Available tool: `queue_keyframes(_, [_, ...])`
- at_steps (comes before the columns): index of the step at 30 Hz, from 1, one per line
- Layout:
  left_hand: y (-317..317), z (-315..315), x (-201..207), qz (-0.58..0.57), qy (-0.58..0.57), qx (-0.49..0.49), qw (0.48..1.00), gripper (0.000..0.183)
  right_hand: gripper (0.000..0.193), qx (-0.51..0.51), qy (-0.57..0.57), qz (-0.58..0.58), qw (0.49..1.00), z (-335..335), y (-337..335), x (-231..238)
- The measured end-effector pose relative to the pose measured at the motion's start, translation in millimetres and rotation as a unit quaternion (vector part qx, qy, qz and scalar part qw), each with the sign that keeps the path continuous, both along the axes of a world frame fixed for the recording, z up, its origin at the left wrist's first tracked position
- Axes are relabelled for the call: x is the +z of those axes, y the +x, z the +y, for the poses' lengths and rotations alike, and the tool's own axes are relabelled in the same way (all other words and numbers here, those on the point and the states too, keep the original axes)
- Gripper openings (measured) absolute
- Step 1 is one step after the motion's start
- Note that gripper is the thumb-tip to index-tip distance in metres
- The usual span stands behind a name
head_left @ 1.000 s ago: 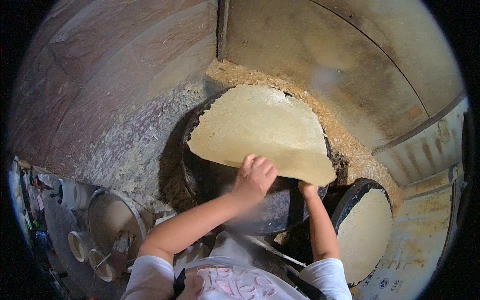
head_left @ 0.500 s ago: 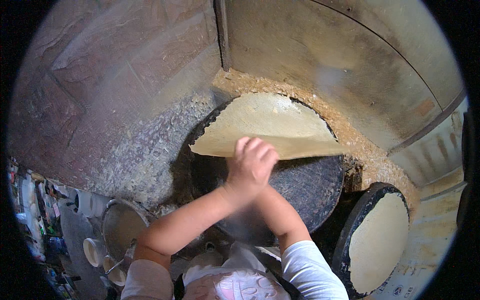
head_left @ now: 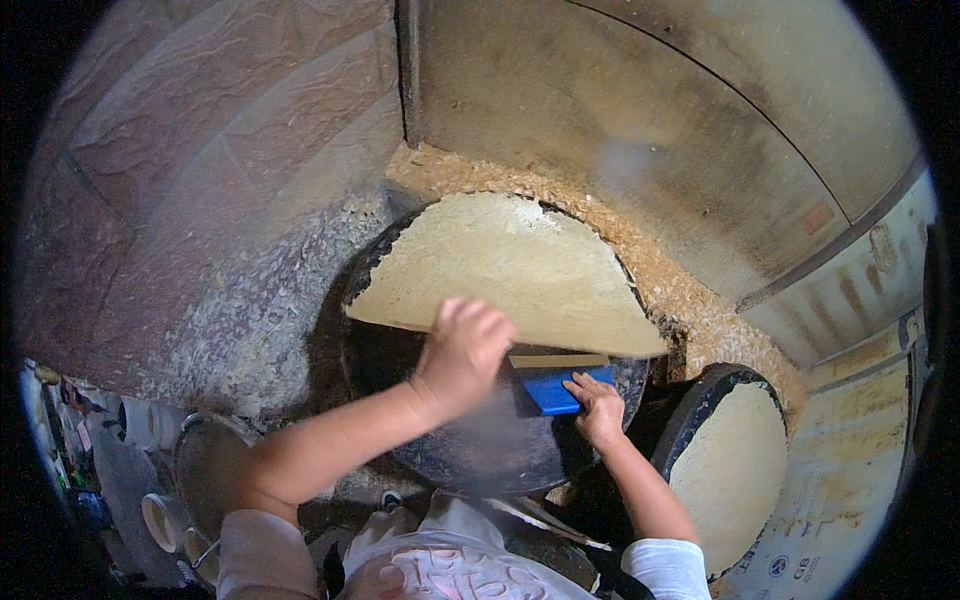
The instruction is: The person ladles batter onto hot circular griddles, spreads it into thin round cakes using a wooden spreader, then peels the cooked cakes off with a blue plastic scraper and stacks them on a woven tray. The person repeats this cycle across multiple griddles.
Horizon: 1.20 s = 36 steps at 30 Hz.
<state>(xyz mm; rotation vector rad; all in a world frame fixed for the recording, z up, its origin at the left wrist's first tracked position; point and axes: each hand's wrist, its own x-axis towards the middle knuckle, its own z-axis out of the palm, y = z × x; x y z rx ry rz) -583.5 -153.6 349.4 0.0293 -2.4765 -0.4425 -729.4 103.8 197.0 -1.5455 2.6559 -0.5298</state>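
A large, thin, pale pancake (head_left: 500, 260) covers the far half of a round black griddle (head_left: 480, 455). Its near edge runs almost straight and looks folded or lifted; exactly which is hard to tell. My left hand (head_left: 465, 352), slightly blurred, is closed on that near edge, left of its middle. Just in front of the edge, on the right, my right hand (head_left: 600, 412) grips a blue scraper (head_left: 548, 390) with a pale strip along its far side. The scraper is over the bare dark surface of the griddle, close to the pancake.
At the right a second round black griddle (head_left: 688, 415) carries another pale pancake (head_left: 730, 475). Dry flakes (head_left: 560, 185) lie behind the main griddle, against a stained panel (head_left: 620, 100). A bucket (head_left: 205, 460) and white tubs (head_left: 160, 520) stand at the lower left.
My right hand, hidden behind the left before, has moved out to the right, and the blue scraper now shows in it. The pancake's near edge has come down on the right.
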Motion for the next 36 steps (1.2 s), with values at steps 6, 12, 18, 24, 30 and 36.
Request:
queue_keyframes(6, [-40,-55,22,0.018,0.072,0.067,0.995,0.011,0.056,0.035,-0.01,0.001,0.999,-74,-80,-14])
queue_keyframes(12, [-62,-74,81,0.071,0.092,0.085,0.99,0.011,0.047,0.005,-0.022,0.014,1.0,-180,-139,-40])
queue_keyframes(18, [-23,-49,91,0.128,0.018,0.093,0.987,0.009,0.038,-0.081,0.065,0.042,0.994,-238,-149,-43])
queue_keyframes(24, [24,-19,-12,0.063,-0.016,0.057,0.996,0.012,0.017,0.04,-0.156,-0.012,0.987,-177,9,-38])
queue_keyframes(30, [126,-5,-109,0.024,-0.005,0.045,0.999,0.014,0.056,0.042,-0.024,-0.083,0.995,-62,186,-9])
queue_keyframes(36, [279,-29,-112,0.019,0.057,-0.031,0.998,0.022,0.055,-0.051,0.051,-0.061,0.996,45,310,27])
